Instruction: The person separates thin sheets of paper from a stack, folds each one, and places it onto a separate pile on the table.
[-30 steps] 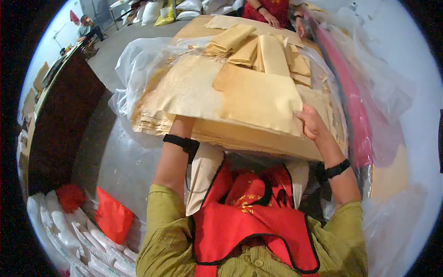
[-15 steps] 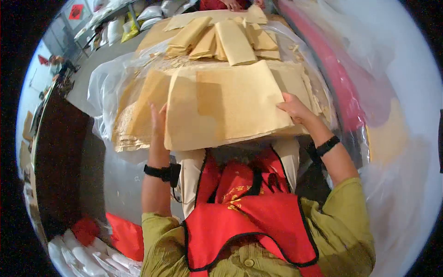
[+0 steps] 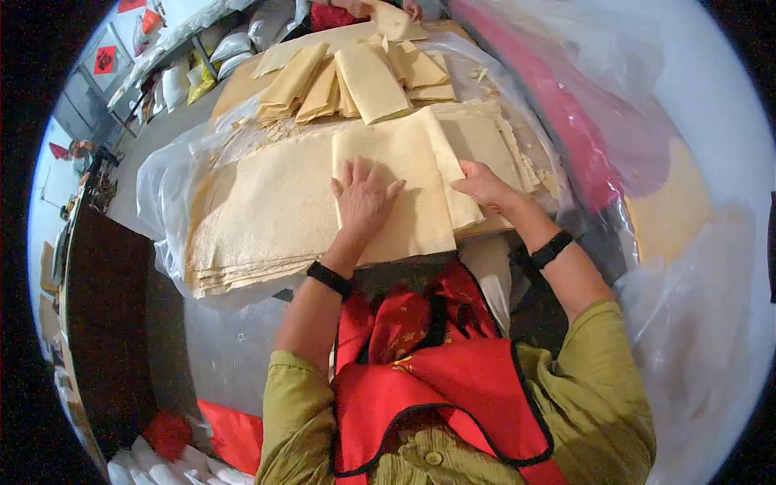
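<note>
Touching the sheet [image 3: 420, 208]: left hand [image 3: 366, 194], right hand [image 3: 485, 187] (apron's [image 3: 457, 373] yellow lettering [image 3: 402, 365] illegible).

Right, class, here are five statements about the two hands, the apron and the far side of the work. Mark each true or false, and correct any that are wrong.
1. The left hand lies palm down with spread fingers on the pale sheeting. True.
2. The right hand is in the air, touching nothing. False: it holds the right side of the sheeting.
3. The wearer has a dark band on each wrist. True: one on the left, one on the right.
4. The apron is plain blue. False: it is red with black trim.
5. Another person's hands show at the far side, beyond the folded pieces. True.
</note>
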### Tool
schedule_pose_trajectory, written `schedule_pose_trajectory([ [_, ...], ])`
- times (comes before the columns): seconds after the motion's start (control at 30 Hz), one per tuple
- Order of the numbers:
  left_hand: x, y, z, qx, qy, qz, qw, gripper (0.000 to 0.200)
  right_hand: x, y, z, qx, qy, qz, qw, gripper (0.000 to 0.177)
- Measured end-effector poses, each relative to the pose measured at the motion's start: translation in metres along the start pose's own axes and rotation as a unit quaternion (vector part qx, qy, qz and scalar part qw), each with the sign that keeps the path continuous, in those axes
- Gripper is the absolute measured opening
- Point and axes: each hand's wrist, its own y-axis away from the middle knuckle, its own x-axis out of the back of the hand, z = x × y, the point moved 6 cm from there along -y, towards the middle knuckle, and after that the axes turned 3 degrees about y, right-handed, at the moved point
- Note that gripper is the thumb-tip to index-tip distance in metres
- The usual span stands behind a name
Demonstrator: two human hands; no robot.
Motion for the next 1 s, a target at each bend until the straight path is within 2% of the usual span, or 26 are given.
schedule_pose_trajectory([
  [0.03,-0.003,-0.001,-0.001,0.004,-0.007,0.009,1.0,0.054,-0.002,0.002,-0.002,0.016,-0.038,-0.008,0.999,0.037],
  [0.27,-0.004,-0.017,-0.009,0.065,-0.009,0.007,0.998,0.054,-0.001,-0.003,-0.002,-0.001,0.075,0.029,0.997,0.033],
  [0.37,-0.008,-0.022,-0.009,0.075,-0.009,0.015,0.997,0.052,-0.003,-0.003,0.002,0.021,0.06,0.022,0.998,0.033],
  [0.47,-0.012,-0.025,-0.013,0.076,0.004,0.026,0.997,0.049,-0.004,0.0,0.001,0.003,0.072,0.019,0.997,0.032],
  [0.57,-0.014,-0.024,-0.02,0.071,0.052,0.077,0.993,0.039,-0.01,0.012,-0.024,0.055,0.073,0.039,0.995,0.029],
  [0.7,-0.009,-0.028,-0.027,0.023,0.169,0.146,0.974,0.019,-0.026,0.021,-0.075,0.108,0.305,0.083,0.942,0.029],
  [0.73,-0.01,-0.029,-0.032,0.043,0.215,0.155,0.963,0.018,-0.037,0.024,-0.094,0.109,0.362,0.085,0.922,0.03],
  [0.77,-0.012,-0.03,-0.036,0.062,0.261,0.162,0.949,0.017,-0.047,0.024,-0.104,0.109,0.417,0.087,0.898,0.032],
  [0.8,-0.014,-0.031,-0.041,0.081,0.306,0.169,0.933,0.017,-0.055,0.022,-0.107,0.168,0.352,0.092,0.916,0.035],
  [0.83,-0.017,-0.033,-0.046,0.118,0.415,0.133,0.893,0.02,-0.063,0.019,-0.111,0.193,0.345,0.095,0.914,0.035],
  [0.9,-0.022,-0.036,-0.058,0.186,0.609,0.054,0.769,0.026,-0.081,0.012,-0.119,0.242,0.329,0.101,0.907,0.035],
  [0.93,-0.012,-0.035,-0.06,0.187,0.683,0.023,0.706,0.034,-0.088,0.007,-0.122,0.261,0.348,0.101,0.895,0.036],
  [1.0,0.002,-0.028,-0.062,0.245,0.733,-0.065,0.631,0.033,-0.105,0.0,-0.132,0.179,0.372,0.055,0.909,0.035],
])
